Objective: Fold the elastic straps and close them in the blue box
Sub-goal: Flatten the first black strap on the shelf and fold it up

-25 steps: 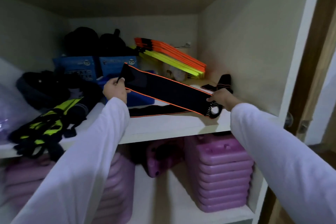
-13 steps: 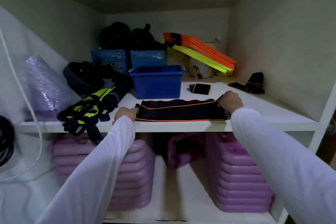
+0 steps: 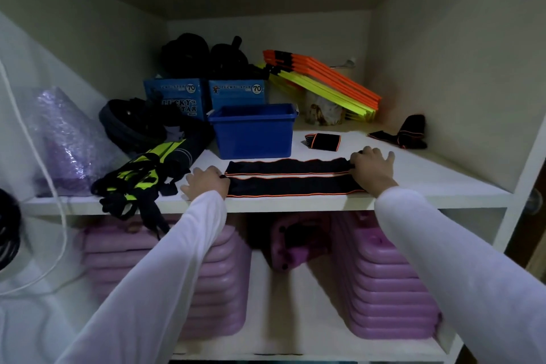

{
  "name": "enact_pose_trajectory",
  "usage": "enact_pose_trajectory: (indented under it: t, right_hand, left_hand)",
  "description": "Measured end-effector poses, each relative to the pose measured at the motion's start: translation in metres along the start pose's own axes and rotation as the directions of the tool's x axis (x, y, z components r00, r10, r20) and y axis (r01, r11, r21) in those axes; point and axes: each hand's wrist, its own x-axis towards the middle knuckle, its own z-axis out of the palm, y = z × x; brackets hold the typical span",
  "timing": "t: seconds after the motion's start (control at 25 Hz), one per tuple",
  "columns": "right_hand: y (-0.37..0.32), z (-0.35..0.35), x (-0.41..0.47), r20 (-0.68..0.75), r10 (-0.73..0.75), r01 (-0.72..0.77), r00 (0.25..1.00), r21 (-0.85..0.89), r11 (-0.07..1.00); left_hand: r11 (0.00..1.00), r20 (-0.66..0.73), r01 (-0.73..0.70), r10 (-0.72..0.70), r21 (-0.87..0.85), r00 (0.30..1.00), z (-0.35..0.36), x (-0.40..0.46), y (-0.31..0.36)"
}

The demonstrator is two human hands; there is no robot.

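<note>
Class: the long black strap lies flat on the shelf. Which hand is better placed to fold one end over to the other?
Probably right. The right hand rests on the black orange-edged elastic strap; the left hand only touches its other end.
</note>
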Motion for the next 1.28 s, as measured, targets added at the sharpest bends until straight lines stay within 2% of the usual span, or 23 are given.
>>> enact_pose_trajectory:
  t: [0.08,0.16,0.48,0.76,0.88,1.0,1.12,1.2,1.28]
  right_hand:
    - [-0.002,-0.003,-0.004,0.047,-0.102,0.100,0.994,0.040,0.994]
    - [-0.003,-0.003,-0.010,0.113,-0.143,0.136,0.983,0.070,0.988]
    - [0.003,0.006,-0.015,0.110,-0.075,0.055,0.991,0.174,0.983]
    - [0.000,0.008,-0.015,0.094,-0.044,0.033,0.995,0.117,0.993]
    - [0.005,0.010,-0.016,-0.001,0.054,-0.054,0.999,0.097,0.994]
    - [0.010,0.005,-0.018,-0.082,0.296,-0.275,0.952,0.206,0.939]
    - [0.015,-0.007,-0.016,0.164,0.456,-0.484,0.875,0.346,0.804]
    - [0.016,-0.009,-0.013,0.297,0.423,-0.511,0.856,0.372,0.774]
    - [0.016,-0.006,-0.010,0.353,0.362,-0.493,0.863,0.426,0.759]
  left_hand:
    - [0.996,-0.022,-0.084,0.084,0.025,0.996,0.004,-0.001,0.007]
    - [0.994,0.020,-0.099,0.099,0.038,0.995,0.009,-0.001,0.012]
    - [0.997,0.068,-0.068,0.065,0.043,0.996,0.015,-0.004,0.015]
    - [0.996,0.078,-0.080,0.077,0.037,0.994,0.014,0.000,0.011]
    - [0.996,0.096,-0.064,0.069,-0.055,0.993,0.012,0.001,0.009]
    - [0.994,0.081,-0.015,0.024,-0.111,0.996,0.006,0.000,0.007]
    - [0.995,0.157,0.093,-0.088,-0.027,0.984,-0.001,0.003,0.008]
    - [0.992,0.206,0.125,-0.121,-0.008,0.971,-0.002,0.006,0.009]
    - [0.993,0.230,0.120,-0.116,-0.006,0.966,-0.001,0.010,0.009]
